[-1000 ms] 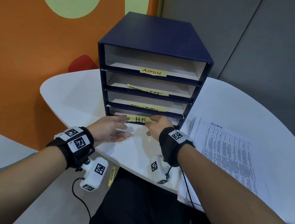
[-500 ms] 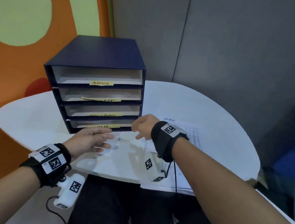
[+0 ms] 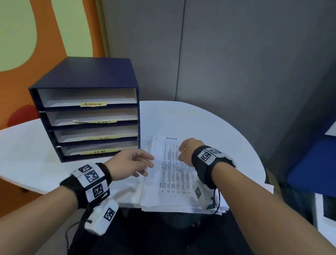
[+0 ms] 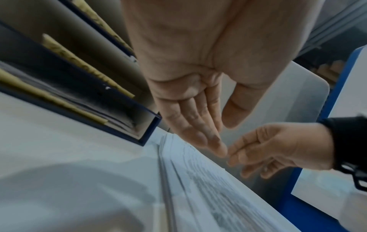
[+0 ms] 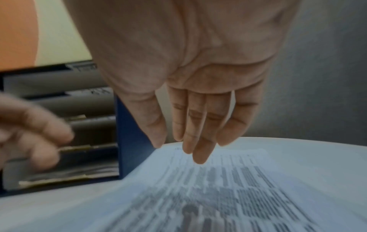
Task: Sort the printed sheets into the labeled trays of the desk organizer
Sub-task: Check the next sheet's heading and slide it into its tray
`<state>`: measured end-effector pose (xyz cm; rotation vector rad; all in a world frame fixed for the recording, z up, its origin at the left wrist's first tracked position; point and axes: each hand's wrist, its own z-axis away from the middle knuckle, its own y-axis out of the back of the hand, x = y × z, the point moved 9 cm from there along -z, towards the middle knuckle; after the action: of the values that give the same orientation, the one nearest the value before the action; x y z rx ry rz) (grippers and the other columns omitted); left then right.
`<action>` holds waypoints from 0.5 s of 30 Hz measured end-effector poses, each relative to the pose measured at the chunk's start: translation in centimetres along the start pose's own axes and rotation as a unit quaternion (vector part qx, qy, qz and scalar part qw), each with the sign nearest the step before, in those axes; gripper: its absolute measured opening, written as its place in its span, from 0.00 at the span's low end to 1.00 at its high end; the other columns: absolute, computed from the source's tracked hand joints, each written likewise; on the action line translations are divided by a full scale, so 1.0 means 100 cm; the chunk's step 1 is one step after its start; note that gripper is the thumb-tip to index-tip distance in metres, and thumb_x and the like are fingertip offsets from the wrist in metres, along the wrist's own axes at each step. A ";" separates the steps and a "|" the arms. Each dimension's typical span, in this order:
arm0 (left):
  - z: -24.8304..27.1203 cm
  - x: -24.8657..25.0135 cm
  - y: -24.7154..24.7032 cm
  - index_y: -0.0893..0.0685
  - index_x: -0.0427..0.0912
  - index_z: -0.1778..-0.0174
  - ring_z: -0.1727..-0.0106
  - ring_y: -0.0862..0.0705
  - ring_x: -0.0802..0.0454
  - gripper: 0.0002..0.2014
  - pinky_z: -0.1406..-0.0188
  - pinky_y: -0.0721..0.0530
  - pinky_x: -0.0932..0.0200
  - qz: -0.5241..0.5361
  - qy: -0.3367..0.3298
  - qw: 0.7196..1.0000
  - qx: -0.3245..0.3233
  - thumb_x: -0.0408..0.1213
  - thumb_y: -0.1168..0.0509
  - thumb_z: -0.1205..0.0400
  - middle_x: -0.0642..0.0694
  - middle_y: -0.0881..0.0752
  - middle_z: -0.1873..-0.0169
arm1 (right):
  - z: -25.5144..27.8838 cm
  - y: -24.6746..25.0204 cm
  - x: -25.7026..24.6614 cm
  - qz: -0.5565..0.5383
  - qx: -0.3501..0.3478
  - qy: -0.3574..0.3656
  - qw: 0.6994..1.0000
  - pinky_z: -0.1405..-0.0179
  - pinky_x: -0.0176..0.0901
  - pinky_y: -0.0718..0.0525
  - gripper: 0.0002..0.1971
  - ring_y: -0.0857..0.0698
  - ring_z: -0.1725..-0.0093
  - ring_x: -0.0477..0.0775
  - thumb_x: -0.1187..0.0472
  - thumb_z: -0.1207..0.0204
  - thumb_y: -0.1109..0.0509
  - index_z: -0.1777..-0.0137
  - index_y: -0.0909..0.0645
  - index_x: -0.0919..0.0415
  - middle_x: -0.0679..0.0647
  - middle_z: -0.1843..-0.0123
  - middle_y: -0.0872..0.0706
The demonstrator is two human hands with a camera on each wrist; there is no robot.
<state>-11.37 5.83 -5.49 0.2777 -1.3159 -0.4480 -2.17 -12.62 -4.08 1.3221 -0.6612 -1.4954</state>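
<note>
The desk organizer is a boxy, dark blue case with a matte top and four shallow trays with pale linings, each fronted by a yellow paper label; the top one reads ADMIN, the bottom one seems to read HR, and the two between are too blurred to read. It stands on the left part of a smooth white table with a rounded edge. Just to its right lies the stack of printed sheets, thin white paper with slightly fanned edges, covered in dense rows of small print under a handwritten heading, SECURITY. The left hand hovers at the stack's left edge, fingers straight and close together, thumb apart, gripping nothing. The right hand hangs over the upper part of the top sheet, fingers pointing down, loosely extended and holding nothing; whether the tips touch the paper cannot be told. Behind the table are grey padded wall panels, and to the left an orange wall with pale green curved shapes.
</note>
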 end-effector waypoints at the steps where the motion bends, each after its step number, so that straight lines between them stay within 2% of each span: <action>1: -0.008 0.009 -0.003 0.16 0.43 0.42 0.59 0.09 0.53 0.12 0.60 0.16 0.61 -0.008 -0.005 1.000 -0.001 0.26 0.38 0.15 0.48 0.08 0.49 | -0.002 -0.004 0.006 0.027 0.000 -0.003 1.000 0.43 0.52 0.13 0.16 0.12 0.46 0.59 0.60 0.27 0.32 0.39 0.16 0.58 0.56 0.43 0.12; 4: -0.038 0.031 -0.011 0.16 0.40 0.39 0.60 0.11 0.52 0.11 0.63 0.16 0.63 -0.061 -0.020 0.998 0.013 0.29 0.36 0.16 0.45 0.09 0.49 | -0.010 -0.019 0.020 0.099 -0.027 -0.005 0.995 0.43 0.51 0.14 0.21 0.14 0.44 0.58 0.57 0.28 0.31 0.33 0.20 0.56 0.55 0.38 0.15; 6: -0.057 0.041 -0.014 0.15 0.41 0.37 0.52 0.11 0.52 0.13 0.51 0.14 0.59 -0.151 -0.034 0.988 0.030 0.32 0.34 0.17 0.45 0.10 0.46 | -0.017 -0.038 0.029 0.164 -0.082 -0.004 0.983 0.45 0.53 0.14 0.28 0.14 0.43 0.59 0.50 0.32 0.25 0.31 0.23 0.54 0.54 0.36 0.15; 8: -0.074 0.044 -0.016 0.18 0.45 0.31 0.39 0.15 0.50 0.18 0.35 0.18 0.55 -0.252 -0.032 0.966 0.041 0.36 0.34 0.18 0.47 0.13 0.37 | -0.023 -0.061 0.039 0.216 -0.128 -0.002 0.968 0.49 0.56 0.14 0.35 0.13 0.46 0.60 0.42 0.38 0.21 0.32 0.23 0.53 0.53 0.39 0.14; 9: -0.083 0.044 -0.018 0.21 0.46 0.27 0.34 0.17 0.49 0.21 0.31 0.21 0.54 -0.293 -0.029 0.955 0.041 0.37 0.35 0.18 0.47 0.16 0.32 | -0.027 -0.070 0.043 0.225 -0.136 0.001 0.965 0.53 0.54 0.14 0.35 0.13 0.48 0.60 0.41 0.39 0.20 0.33 0.22 0.54 0.53 0.42 0.13; 11: -0.099 0.043 -0.021 0.29 0.46 0.20 0.25 0.24 0.45 0.27 0.27 0.25 0.52 -0.350 -0.027 0.935 0.046 0.38 0.36 0.18 0.45 0.24 0.23 | -0.034 -0.079 0.044 0.226 -0.135 0.009 0.965 0.60 0.51 0.15 0.29 0.12 0.56 0.59 0.43 0.38 0.20 0.40 0.18 0.56 0.53 0.52 0.14; 12: -0.107 0.043 -0.021 0.33 0.45 0.18 0.22 0.27 0.44 0.30 0.24 0.27 0.50 -0.370 -0.028 0.927 0.052 0.38 0.36 0.18 0.44 0.28 0.20 | -0.036 -0.080 0.043 0.224 -0.135 0.009 0.965 0.60 0.52 0.14 0.26 0.13 0.58 0.59 0.44 0.39 0.19 0.45 0.18 0.57 0.52 0.56 0.15; 14: -0.121 0.043 -0.020 0.41 0.44 0.14 0.19 0.31 0.41 0.35 0.22 0.29 0.46 -0.400 -0.027 0.914 0.066 0.38 0.35 0.18 0.44 0.33 0.17 | -0.040 -0.082 0.044 0.227 -0.148 -0.002 0.963 0.57 0.58 0.13 0.18 0.13 0.60 0.61 0.46 0.41 0.18 0.60 0.20 0.56 0.52 0.61 0.16; 15: -0.126 0.044 -0.018 0.42 0.44 0.14 0.20 0.31 0.40 0.36 0.23 0.29 0.44 -0.415 -0.025 0.906 0.073 0.39 0.34 0.18 0.44 0.33 0.17 | -0.044 -0.084 0.044 0.222 -0.154 -0.009 0.963 0.56 0.63 0.13 0.18 0.12 0.60 0.62 0.47 0.44 0.17 0.66 0.22 0.55 0.53 0.63 0.15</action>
<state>1.39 1.50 -5.51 0.9751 -1.2360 -1.0772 -0.30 -12.73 -14.38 0.8545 -0.6553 -1.1835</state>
